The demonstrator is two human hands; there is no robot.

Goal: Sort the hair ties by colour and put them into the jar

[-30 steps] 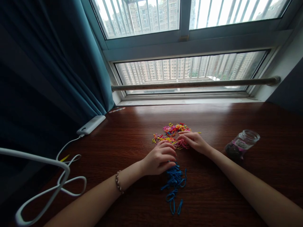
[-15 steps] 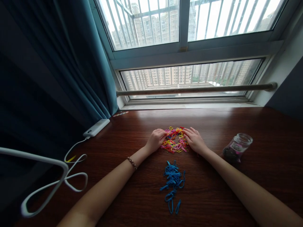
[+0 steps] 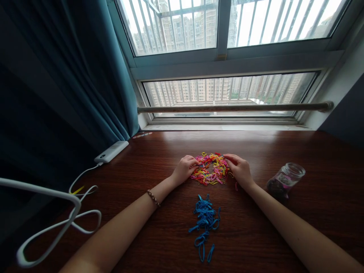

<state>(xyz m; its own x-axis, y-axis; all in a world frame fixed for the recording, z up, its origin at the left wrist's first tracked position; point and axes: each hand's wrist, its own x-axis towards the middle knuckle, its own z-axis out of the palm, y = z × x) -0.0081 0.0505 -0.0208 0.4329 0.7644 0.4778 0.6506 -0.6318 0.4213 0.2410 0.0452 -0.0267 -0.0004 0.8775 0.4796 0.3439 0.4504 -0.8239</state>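
Note:
A ring-shaped pile of small pink, red and yellow rubber bands (image 3: 218, 174) lies on the brown wooden table, with a small bare spot in its middle. My left hand (image 3: 184, 169) is at the pile's left edge, fingers curled together; whatever is between the fingertips is hidden. On the opposite side, my right hand (image 3: 240, 170) touches the right edge with its fingers stretched out and the thumb a little apart. A single pink rubber band (image 3: 236, 186) lies just below that hand. Closer to me is a loose heap of blue rubber bands (image 3: 205, 214).
A clear glass jar (image 3: 286, 180) with dark contents leans at the right, beyond my right forearm. On the left are a white power strip (image 3: 111, 151) and its looped white cable (image 3: 75, 216), beside a blue curtain (image 3: 113, 83). A window sill (image 3: 227, 127) borders the back.
My right hand has shifted slightly right, its spread fingers drawn closer together. A pink band now shows below it. My left hand stays at the pile's left edge. The view has shifted slightly.

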